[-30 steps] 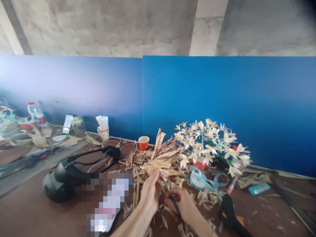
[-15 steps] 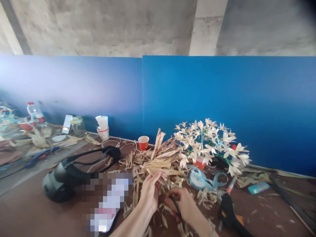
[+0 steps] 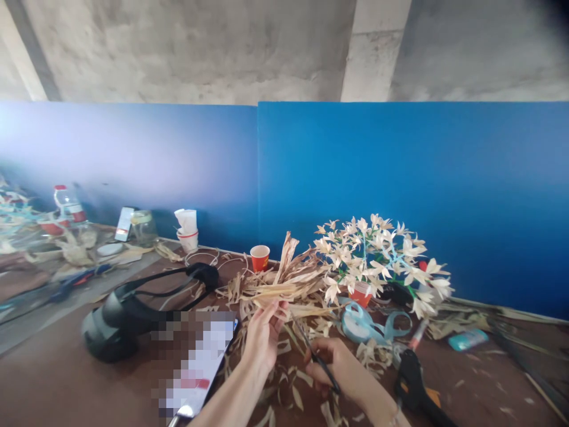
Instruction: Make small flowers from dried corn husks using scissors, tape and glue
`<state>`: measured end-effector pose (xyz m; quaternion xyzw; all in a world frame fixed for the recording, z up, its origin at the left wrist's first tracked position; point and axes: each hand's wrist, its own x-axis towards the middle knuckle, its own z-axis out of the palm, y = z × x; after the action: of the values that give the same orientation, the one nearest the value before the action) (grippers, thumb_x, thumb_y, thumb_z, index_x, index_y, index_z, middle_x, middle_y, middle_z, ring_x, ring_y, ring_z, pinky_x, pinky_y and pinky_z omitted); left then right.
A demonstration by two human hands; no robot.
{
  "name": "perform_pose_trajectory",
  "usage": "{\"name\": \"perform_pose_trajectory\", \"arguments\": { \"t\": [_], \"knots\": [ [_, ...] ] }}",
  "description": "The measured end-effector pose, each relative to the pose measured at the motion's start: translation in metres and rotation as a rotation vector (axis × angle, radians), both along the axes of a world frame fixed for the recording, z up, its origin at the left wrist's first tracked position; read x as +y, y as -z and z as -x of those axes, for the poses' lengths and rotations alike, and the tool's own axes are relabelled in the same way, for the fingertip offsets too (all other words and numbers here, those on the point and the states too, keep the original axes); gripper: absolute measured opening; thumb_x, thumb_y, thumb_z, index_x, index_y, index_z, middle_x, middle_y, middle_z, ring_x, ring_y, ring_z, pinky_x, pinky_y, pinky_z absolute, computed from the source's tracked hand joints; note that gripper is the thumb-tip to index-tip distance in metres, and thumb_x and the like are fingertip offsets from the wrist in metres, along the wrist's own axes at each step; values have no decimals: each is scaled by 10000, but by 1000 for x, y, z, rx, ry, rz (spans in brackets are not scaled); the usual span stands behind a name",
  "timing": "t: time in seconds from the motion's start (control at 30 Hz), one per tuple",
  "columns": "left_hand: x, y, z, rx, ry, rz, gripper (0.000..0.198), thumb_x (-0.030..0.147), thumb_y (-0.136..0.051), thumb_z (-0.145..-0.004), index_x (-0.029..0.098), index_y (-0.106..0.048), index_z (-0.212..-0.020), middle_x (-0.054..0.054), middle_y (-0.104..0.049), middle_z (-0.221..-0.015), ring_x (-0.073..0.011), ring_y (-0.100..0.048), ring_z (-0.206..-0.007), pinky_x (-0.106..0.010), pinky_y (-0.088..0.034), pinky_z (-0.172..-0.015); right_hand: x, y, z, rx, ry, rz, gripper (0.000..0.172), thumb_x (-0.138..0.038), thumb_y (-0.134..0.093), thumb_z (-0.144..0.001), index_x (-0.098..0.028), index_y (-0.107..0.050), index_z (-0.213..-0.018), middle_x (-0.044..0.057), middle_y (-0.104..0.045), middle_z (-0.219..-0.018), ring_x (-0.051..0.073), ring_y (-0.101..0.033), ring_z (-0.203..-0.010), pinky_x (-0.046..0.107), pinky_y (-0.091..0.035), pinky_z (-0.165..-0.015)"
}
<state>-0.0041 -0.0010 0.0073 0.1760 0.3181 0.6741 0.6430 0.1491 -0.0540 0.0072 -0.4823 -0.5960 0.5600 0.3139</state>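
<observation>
My right hand (image 3: 333, 367) is wrapped round the black handles of a pair of scissors (image 3: 326, 375), whose blades point up and left towards my other hand. My left hand (image 3: 263, 335) is closed in a pinch, palm turned partly up, on what looks like a small piece of dried corn husk; the fingers hide most of it. Just beyond the fingertips lies a pile of dried corn husks (image 3: 288, 287), with cut scraps (image 3: 297, 396) scattered below on the brown tabletop.
White husk flowers (image 3: 371, 252) stand in a red paper cup (image 3: 361, 294) at the right, beside blue ribbon (image 3: 355, 323) and a black glue gun (image 3: 411, 379). To the left are a phone (image 3: 200, 362), a black headset (image 3: 118, 326) and another red cup (image 3: 259, 258). A blue partition (image 3: 400, 166) rises behind.
My hands have moved apart: the left slightly left and the right, with the scissors, slightly right. The scissor blades are farther from my left fingertips.
</observation>
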Motion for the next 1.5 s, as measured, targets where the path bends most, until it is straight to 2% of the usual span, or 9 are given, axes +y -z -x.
{"name": "perform_pose_trajectory", "arguments": {
  "t": [0.23, 0.37, 0.53, 0.73, 0.87, 1.03, 1.3, 1.4, 1.5],
  "knots": [
    [1, -3, 3, 114, -1, -55, 163, 192, -707, -595, 114, -604, -694, -48, -666, -673, -127, -610, -593, -220, -474, -578, 9, 8, 4, -64, 268, -412, 128, -214, -547, -677, -154, -556, -790, 7, -582, -624, 137, -540, -569, 218, -419, -536],
    [12, -4, 17, 466, 43, -161, 232, 266, -688, -600, 123, -621, -770, -36, -649, -648, -154, -597, -580, -237, -450, -548, 8, 8, 5, -187, 333, -573, 169, -184, -482, -719, -157, -572, -860, 43, -618, -700, 180, -578, -685, 249, -447, -636],
    [28, -1, 40, 1206, -178, -228, 282, 176, -615, -604, 162, -622, -885, -65, -658, -823, -262, -593, -866, -345, -432, -778, 7, 9, 5, -247, 350, -608, 241, -141, -466, -703, -164, -573, -917, 47, -631, -739, 188, -591, -722, 262, -455, -691],
    [12, -11, 39, 1754, -617, -302, 549, 105, -549, -660, 145, -436, -1196, -150, -381, -1302, -322, -247, -1245, -455, -224, -992, 8, 13, 6, -239, 377, -598, 276, -130, -473, -669, -173, -579, -920, 59, -645, -799, 195, -606, -774, 254, -468, -703],
    [3, -14, 35, 1984, -245, -542, 117, 135, -549, -691, 215, -621, -736, -77, -570, -975, -264, -440, -1018, -409, -282, -908, 9, 14, 6, -264, 383, -588, 246, -146, -464, -694, -176, -573, -913, 52, -638, -762, 188, -604, -746, 252, -465, -690],
    [1, -2, 31, 2129, -93, -558, 121, 151, -548, -689, 188, -638, -760, -124, -570, -978, -290, -424, -1009, -431, -255, -872, 6, 11, 6, -221, 367, -582, 238, -140, -480, -696, -171, -579, -910, 64, -647, -794, 199, -606, -785, 244, -463, -682],
    [5, 1, 28, 1988, -33, -520, 129, 101, -536, -658, 178, -637, -636, -122, -603, -899, -298, -435, -996, -432, -241, -869, 5, 11, 7, -228, 365, -581, 190, -183, -490, -717, -176, -572, -889, 39, -626, -716, 186, -595, -718, 247, -454, -680],
    [9, -2, 27, 1613, -44, -441, 91, 144, -579, -646, 193, -640, -601, -84, -624, -810, -271, -496, -915, -371, -305, -831, 6, 13, 7, -174, 359, -597, 186, -179, -488, -731, -171, -572, -897, 47, -627, -749, 177, -584, -709, 247, -451, -672],
    [7, -8, 21, 1010, 177, -298, 71, 250, -634, -645, 181, -648, -651, -51, -628, -664, -209, -556, -689, -281, -380, -675, 8, 16, 9, -65, 365, -580, 179, -207, -508, -751, -162, -562, -915, 46, -612, -753, 167, -569, -694, 248, -451, -654]
  ]
}}
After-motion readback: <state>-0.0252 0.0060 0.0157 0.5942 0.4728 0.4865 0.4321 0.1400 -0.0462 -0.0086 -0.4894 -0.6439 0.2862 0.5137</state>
